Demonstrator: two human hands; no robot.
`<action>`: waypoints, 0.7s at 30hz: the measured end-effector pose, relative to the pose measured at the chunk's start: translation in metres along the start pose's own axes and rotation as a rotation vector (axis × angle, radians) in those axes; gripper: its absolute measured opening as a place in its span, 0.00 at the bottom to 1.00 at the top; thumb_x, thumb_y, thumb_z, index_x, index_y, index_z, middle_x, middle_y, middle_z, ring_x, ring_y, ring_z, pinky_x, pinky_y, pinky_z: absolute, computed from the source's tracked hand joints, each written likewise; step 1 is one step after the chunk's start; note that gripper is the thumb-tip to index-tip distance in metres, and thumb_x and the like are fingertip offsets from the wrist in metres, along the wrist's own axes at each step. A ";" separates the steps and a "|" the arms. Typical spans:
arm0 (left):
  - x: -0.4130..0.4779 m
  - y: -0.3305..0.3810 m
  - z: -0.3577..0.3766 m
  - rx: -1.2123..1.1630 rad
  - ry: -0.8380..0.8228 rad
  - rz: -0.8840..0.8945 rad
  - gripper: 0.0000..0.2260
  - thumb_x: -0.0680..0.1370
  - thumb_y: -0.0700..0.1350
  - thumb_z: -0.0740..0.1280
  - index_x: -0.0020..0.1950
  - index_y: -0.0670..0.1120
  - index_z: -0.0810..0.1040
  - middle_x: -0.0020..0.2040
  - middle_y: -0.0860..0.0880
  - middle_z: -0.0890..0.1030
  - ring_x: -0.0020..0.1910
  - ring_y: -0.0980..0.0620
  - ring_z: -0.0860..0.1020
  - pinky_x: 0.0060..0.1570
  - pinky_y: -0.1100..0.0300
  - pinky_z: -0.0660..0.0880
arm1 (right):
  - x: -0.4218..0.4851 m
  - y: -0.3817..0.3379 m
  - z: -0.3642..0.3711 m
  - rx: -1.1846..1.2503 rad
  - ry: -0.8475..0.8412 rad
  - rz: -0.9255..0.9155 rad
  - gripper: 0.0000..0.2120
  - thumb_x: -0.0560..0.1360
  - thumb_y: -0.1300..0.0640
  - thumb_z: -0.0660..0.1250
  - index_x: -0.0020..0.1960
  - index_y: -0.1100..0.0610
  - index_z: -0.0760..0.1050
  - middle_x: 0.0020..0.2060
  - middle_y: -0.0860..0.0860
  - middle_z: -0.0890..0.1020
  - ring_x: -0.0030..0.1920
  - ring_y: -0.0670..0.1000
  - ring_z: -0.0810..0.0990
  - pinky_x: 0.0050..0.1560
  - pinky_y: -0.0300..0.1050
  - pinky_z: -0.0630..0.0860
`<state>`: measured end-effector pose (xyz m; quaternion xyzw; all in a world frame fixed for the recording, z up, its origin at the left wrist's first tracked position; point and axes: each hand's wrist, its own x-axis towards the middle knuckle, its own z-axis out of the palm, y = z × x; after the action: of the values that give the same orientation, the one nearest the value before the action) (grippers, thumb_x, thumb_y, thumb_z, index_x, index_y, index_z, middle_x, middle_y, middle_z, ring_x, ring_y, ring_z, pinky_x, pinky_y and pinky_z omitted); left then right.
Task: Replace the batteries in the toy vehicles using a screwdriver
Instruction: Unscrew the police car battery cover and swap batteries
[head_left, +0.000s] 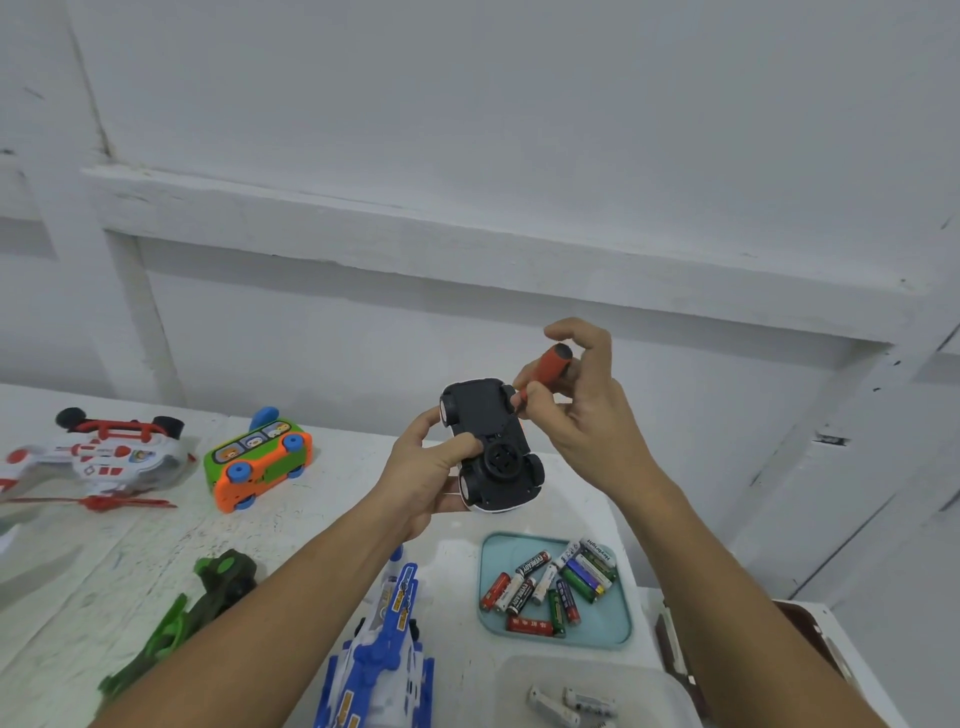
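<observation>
Toy car (491, 447) held underside up above white table (311, 519), gripped round its side by left hand (421, 467). Red-handled screwdriver (550, 366) pinched by right hand (587, 410), angled toward car's far end; tip contact not discernible. Batteries (550, 582) heaped in teal tray (605, 621), nearer than car.

"EVEREADY" showed on two black-and-silver cylindrical batts. (534, 563) in a pale teal plastic tray (608, 621); other labels, incl. the blue-and-white plastic toy's (384, 639), were too blurred.
</observation>
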<state>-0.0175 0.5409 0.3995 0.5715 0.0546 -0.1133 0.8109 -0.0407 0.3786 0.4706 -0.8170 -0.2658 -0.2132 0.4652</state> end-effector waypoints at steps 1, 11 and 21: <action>-0.001 0.001 0.000 -0.012 0.003 0.010 0.21 0.75 0.35 0.69 0.64 0.52 0.73 0.42 0.41 0.84 0.37 0.38 0.83 0.37 0.46 0.83 | 0.000 -0.001 0.001 0.001 -0.001 -0.022 0.26 0.77 0.65 0.60 0.57 0.35 0.59 0.44 0.53 0.79 0.44 0.52 0.81 0.44 0.56 0.81; -0.011 0.011 -0.002 -0.045 0.041 0.171 0.23 0.74 0.33 0.70 0.65 0.51 0.72 0.54 0.45 0.83 0.44 0.39 0.84 0.33 0.49 0.81 | 0.005 -0.019 0.003 0.021 0.164 -0.189 0.18 0.75 0.61 0.64 0.60 0.43 0.71 0.50 0.50 0.74 0.50 0.52 0.79 0.40 0.52 0.83; -0.020 0.012 0.000 -0.082 0.045 0.229 0.23 0.74 0.31 0.69 0.61 0.53 0.73 0.55 0.46 0.83 0.36 0.46 0.83 0.30 0.53 0.79 | 0.014 -0.033 0.004 0.062 0.173 -0.177 0.21 0.76 0.65 0.66 0.64 0.46 0.74 0.50 0.50 0.82 0.50 0.51 0.84 0.48 0.45 0.83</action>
<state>-0.0343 0.5470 0.4152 0.5429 0.0120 -0.0048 0.8397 -0.0500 0.3993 0.4986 -0.7540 -0.3022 -0.3148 0.4909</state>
